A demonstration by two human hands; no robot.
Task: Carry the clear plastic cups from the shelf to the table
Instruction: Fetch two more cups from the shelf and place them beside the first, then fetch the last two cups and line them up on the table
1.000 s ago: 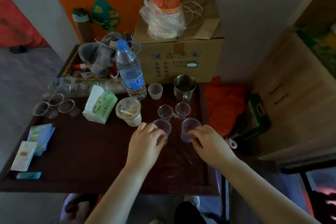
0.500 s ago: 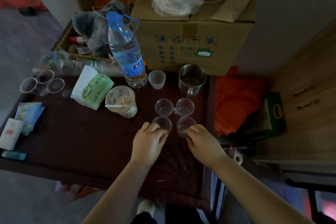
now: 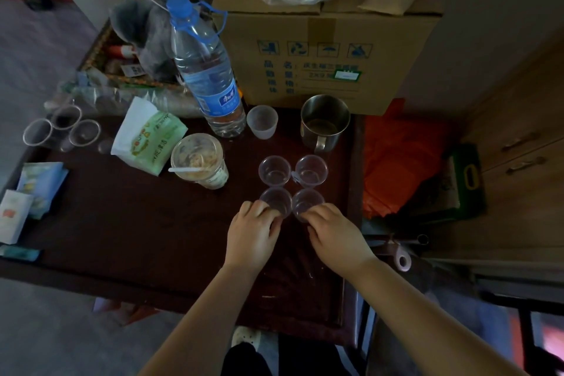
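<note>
Several clear plastic cups stand in a tight square on the dark table. The two far cups stand free. My left hand grips the near left cup, which rests upright on the table. My right hand grips the near right cup, also upright on the table and touching its neighbours. Three more clear cups sit at the table's far left edge.
A water bottle, a frosted small cup, a steel mug, a lidded food cup and a tissue pack crowd the table's back. A cardboard box stands behind. A wooden cabinet lies to the right.
Both hands moved the two near cups forward and inward until they stand against the two far cups. The camera came closer to the table.
</note>
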